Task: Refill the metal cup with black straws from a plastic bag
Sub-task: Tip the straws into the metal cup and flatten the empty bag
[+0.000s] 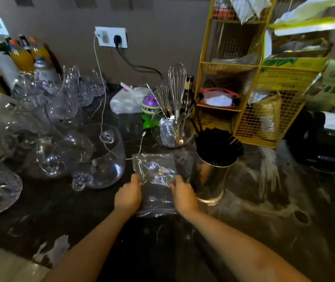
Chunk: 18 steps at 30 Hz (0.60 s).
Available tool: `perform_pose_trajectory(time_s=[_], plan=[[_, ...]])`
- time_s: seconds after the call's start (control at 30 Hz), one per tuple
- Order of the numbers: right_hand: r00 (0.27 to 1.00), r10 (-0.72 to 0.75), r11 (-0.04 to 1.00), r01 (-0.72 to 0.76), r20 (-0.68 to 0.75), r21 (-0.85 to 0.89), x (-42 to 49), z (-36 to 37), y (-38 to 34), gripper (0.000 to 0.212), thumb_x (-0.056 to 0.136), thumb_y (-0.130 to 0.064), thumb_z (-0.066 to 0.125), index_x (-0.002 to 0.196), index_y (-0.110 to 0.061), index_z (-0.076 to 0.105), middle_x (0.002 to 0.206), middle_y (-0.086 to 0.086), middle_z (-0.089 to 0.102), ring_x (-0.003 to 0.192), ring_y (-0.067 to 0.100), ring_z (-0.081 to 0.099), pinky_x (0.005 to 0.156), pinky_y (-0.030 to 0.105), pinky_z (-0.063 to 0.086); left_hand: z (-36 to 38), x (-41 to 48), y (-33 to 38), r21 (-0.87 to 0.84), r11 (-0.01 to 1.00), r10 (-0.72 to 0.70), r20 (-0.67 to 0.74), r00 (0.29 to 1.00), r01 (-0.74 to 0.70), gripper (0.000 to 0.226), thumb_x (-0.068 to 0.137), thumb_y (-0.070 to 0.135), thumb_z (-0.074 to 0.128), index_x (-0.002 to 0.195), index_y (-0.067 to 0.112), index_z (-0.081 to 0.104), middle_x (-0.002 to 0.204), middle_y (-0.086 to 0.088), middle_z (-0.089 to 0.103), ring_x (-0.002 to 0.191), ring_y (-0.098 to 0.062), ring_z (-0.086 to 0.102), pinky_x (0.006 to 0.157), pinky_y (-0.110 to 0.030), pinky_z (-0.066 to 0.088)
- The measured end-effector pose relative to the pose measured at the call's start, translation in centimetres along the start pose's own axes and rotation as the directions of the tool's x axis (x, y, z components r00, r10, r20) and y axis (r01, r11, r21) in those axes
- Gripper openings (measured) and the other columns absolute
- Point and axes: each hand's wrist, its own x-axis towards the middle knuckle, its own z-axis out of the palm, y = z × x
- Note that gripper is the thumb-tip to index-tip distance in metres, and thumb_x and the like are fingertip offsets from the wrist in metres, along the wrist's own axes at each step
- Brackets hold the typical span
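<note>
A shiny metal cup (211, 180) stands upright on the dark counter, right of centre. A thick bundle of black straws (217, 147) fills it and fans out above its rim. Just left of the cup lies a clear plastic bag (155, 176), crumpled and see-through, with no straws visible inside. My left hand (129, 195) grips the bag's left edge and my right hand (184, 195) grips its right edge, close to the cup's side.
Several glass bowls and jars (99, 157) crowd the counter at left, with bottles (22, 55) behind. A glass bowl holding whisks (173, 129) stands behind the bag. A yellow wire rack (242, 78) rises behind the cup. A white charging cable (101, 110) trails toward the bag.
</note>
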Motion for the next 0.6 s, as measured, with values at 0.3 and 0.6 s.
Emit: perform_pose_trajectory(time_s=[0.3, 0.6], plan=[[0.974, -0.221, 0.839, 0.214, 0.046, -0.501, -0.4, 2.2, 2.3, 0.051, 0.083, -0.027, 0.058, 0.129, -0.012, 0.042, 0.129, 0.013, 0.050, 0.108, 0.027, 0.055, 0.082, 0.035, 0.051, 2.5, 0.3, -1.2, 0.448, 0.855, 0.298, -0.011, 0.955, -0.261, 0.063, 0.066, 0.016, 0.071, 0.123, 0.012, 0.046, 0.110, -0.023, 0.064, 0.091, -0.035, 0.065, 0.069, -0.042, 0.056], [0.911, -0.188, 0.816, 0.353, 0.368, -0.458, 0.3, 1.5, 3.4, 0.067, 0.093, -0.049, 0.019, 0.143, -0.008, 0.000, 0.157, 0.009, 0.000, 0.144, 0.020, -0.005, 0.116, 0.037, -0.008, 2.6, 1.4, -2.7, 0.328, 0.866, 0.295, 0.272, 0.916, -0.377, 0.078, 0.072, 0.054, -0.006, 0.140, 0.019, 0.011, 0.154, -0.004, 0.012, 0.141, -0.018, 0.008, 0.115, -0.039, 0.008]])
